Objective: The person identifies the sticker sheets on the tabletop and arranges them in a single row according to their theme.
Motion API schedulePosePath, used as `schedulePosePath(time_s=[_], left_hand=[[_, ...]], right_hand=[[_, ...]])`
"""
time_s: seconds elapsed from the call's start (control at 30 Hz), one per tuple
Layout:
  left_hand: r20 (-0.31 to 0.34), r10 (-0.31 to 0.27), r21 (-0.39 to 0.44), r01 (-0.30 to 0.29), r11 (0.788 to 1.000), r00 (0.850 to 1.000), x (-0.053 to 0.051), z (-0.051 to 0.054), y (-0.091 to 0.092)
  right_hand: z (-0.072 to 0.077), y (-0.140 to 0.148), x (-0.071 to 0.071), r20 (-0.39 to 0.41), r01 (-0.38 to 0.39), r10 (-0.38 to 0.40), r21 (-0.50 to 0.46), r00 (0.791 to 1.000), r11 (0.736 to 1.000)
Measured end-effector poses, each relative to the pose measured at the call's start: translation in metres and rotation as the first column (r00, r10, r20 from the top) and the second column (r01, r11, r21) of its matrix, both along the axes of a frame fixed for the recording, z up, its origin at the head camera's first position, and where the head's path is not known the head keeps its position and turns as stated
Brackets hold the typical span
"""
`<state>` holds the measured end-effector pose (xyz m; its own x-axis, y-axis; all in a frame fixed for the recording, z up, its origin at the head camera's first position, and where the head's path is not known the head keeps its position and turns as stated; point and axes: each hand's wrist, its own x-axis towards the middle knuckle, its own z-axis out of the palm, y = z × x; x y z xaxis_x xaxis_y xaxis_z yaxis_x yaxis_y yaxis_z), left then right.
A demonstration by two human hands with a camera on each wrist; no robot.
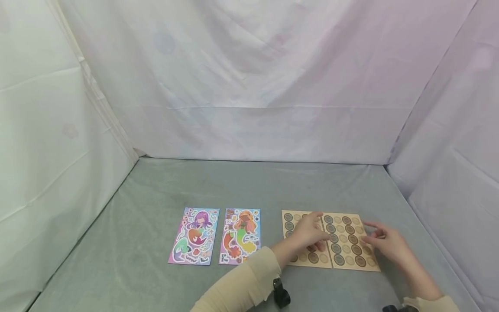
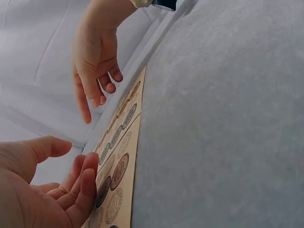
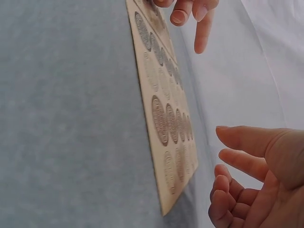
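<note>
Two tan sheets printed with rows of round coin-like seals lie flat side by side, a thin dark line between them: a left sheet (image 1: pixel 303 262) and a right sheet (image 1: pixel 343 238). Over the left sheet is my left hand (image 1: pixel 309 232), its fingers spread and loosely bent, covering part of the seals. In the left wrist view its fingertips (image 2: pixel 88 190) appear close to the sheet; contact is unclear. My right hand (image 1: pixel 386 245) is by the right sheet's right edge, thumb and forefinger apart. Nothing shows in the palm of the right hand (image 3: pixel 256 180).
Left of the tan sheets lie two colourful mermaid sticker sheets, one purple-haired (image 1: pixel 195 236) and one orange-haired (image 1: pixel 240 234). My left sleeve (image 1: pixel 245 277) passes near the latter's lower corner. Grey cloth covers the table (image 1: pixel 234 186), with white curtains (image 1: pixel 249 78) around it.
</note>
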<state>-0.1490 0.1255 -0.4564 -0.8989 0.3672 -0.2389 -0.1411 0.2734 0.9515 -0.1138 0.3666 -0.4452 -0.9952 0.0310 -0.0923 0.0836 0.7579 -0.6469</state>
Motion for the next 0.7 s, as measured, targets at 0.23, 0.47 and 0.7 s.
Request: schedulePosePath(time_s=[0.23, 0.47, 0.7], left_hand=[[-0.049, -0.047, -0.011, 0.047, 0.999, 0.998, -0.007, 0.005, -0.009], [-0.090, -0.076, -0.010, 0.075, 0.997, 0.993, -0.017, 0.011, -0.026], [-0.148, -0.122, -0.004, 0.122, 0.992, 0.982, -0.036, 0.018, -0.051]], right_hand=[[0.008, -0.005, -0.004, -0.058, -0.018, 0.019, 0.015, 0.998, 1.000], [0.014, -0.014, -0.012, -0.090, -0.013, 0.016, 0.029, 0.996, 0.999], [0.025, -0.029, -0.026, -0.135, -0.009, 0.016, 0.057, 0.991, 0.998]])
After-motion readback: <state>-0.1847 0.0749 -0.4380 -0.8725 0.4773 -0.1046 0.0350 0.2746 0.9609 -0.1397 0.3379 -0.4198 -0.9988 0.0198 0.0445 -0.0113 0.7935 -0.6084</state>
